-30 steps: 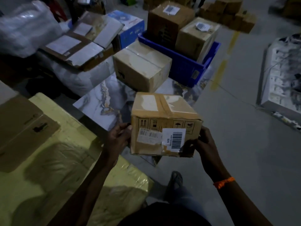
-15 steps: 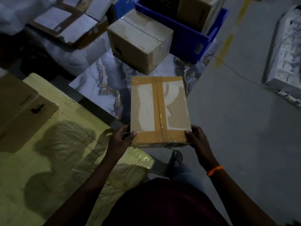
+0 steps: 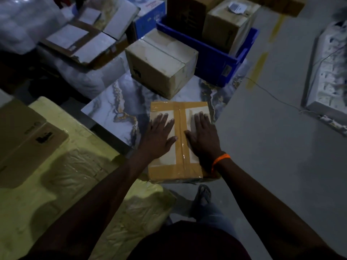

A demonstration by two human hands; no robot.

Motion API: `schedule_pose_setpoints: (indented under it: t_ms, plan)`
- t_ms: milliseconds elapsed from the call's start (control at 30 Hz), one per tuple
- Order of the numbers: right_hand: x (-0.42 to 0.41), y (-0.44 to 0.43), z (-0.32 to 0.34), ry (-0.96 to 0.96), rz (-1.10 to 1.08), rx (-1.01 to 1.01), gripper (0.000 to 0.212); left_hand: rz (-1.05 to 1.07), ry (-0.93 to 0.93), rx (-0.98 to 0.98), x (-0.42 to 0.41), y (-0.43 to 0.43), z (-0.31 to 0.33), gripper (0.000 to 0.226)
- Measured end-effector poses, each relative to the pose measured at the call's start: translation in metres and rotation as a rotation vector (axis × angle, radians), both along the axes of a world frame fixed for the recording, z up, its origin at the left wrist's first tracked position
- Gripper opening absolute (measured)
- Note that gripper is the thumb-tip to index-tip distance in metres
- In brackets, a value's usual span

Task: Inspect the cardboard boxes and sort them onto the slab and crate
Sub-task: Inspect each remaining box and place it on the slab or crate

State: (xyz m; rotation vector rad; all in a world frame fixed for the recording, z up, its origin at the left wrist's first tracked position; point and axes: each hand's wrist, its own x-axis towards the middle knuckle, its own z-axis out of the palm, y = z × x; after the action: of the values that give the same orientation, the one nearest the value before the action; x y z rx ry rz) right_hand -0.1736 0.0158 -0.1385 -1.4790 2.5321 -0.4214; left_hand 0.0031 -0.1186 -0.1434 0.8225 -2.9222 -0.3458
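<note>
Glossy tape on matt cardboard box (image 3: pixel 180 139); polished marble-look slab (image 3: pixel 116 113)

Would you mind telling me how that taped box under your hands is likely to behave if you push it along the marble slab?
The taped box will probably slide easily, since the slab looks polished. It seems stiff: both flat hands, left and right, rest on top without denting it. Being low and wide, it is unlikely to tip.

A yellow plastic-wrapped bundle (image 3: pixel 65 184) lies at left; a white power strip (image 3: pixel 326 72) and thin cable (image 3: pixel 272 94) rest on the grey floor (image 3: pixel 272 156).
</note>
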Motion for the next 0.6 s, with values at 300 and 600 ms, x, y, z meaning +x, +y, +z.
schedule_pose_setpoints:
  t_ms: [300,600]
  plan:
    - [-0.014,-0.03,-0.012,0.11,0.049,0.109,0.078,0.039,-0.055,-0.052,-0.024,-0.02,-0.012,0.072]
    - [-0.017,-0.033,-0.013,0.078,0.053,0.153,0.073,0.06,-0.064,-0.029,-0.025,-0.016,-0.005,0.076]
